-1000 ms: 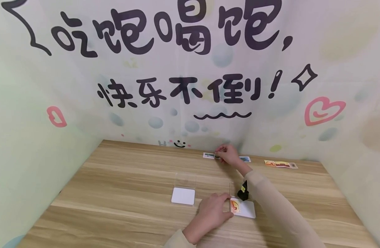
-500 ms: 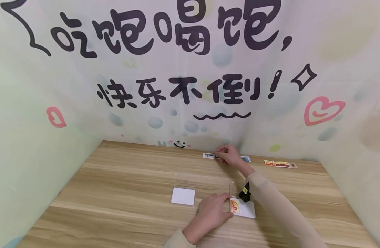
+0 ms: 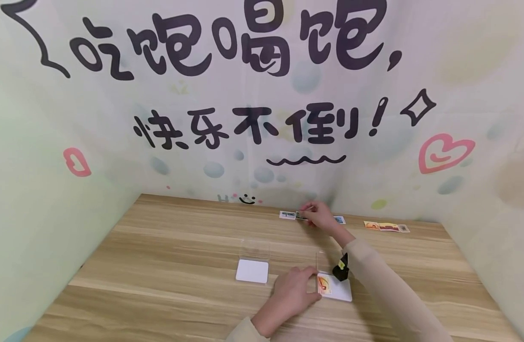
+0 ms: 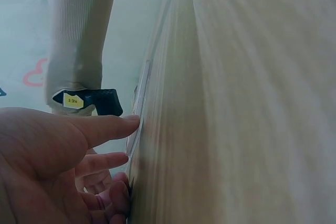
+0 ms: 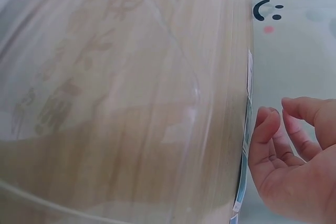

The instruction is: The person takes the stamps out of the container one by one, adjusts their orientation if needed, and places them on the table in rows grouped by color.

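Note:
My left hand (image 3: 289,292) holds the left edge of a clear-lidded plastic case with a white base (image 3: 342,290), thumb at the near corner and index finger at the far one. In the left wrist view, the thumb of the left hand (image 4: 47,145) touches its thin clear edge. An orange-and-yellow stamp-like card (image 3: 324,285) lies on the white base. At the back wall, my right hand (image 3: 322,218) hovers over a row of small blue-green stamp-like cards (image 3: 287,215). In the right wrist view, thumb and index of the right hand (image 5: 299,156) are slightly apart, nothing visible between them.
A second clear-lidded case with a white base (image 3: 252,270) stands open left of the left hand. Another short row of orange and red cards (image 3: 388,227) lies at the back right. A black device with a yellow label (image 3: 341,268) is at the right sleeve. Printed walls enclose the wooden table (image 3: 159,256).
My right hand has shifted slightly right along the row, uncovering more of the second card. The left hand and the case stay put.

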`<state>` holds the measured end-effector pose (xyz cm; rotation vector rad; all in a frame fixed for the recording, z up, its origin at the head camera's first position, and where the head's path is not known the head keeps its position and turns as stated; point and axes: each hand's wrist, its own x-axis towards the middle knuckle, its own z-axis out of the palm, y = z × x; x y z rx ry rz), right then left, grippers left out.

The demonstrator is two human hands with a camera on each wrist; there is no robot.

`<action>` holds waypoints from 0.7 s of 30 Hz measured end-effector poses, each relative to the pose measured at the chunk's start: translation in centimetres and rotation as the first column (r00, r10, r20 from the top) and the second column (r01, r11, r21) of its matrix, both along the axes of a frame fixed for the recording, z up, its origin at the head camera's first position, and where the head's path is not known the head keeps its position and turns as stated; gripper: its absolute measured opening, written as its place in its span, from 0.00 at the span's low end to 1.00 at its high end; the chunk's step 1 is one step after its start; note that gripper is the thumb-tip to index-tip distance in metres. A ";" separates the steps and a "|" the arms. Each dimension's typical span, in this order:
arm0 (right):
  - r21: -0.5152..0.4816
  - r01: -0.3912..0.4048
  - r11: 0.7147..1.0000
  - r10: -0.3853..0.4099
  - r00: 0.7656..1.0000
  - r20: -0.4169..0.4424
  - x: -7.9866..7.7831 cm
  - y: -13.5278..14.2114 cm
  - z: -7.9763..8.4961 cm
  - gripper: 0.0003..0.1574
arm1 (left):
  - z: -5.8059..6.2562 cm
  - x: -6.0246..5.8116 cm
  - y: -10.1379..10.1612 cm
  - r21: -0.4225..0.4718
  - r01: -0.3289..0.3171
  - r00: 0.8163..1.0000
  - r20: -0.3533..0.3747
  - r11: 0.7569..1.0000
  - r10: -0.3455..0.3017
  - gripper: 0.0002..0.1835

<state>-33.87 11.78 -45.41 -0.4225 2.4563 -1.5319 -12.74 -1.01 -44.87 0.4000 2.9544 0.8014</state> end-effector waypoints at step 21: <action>0.022 -0.014 1.000 0.014 1.000 0.002 2.0 1.2 1.0 0.14 | 0.0 0.3 0.0 -0.016 -0.008 1.000 -0.023 1.000 0.007 0.27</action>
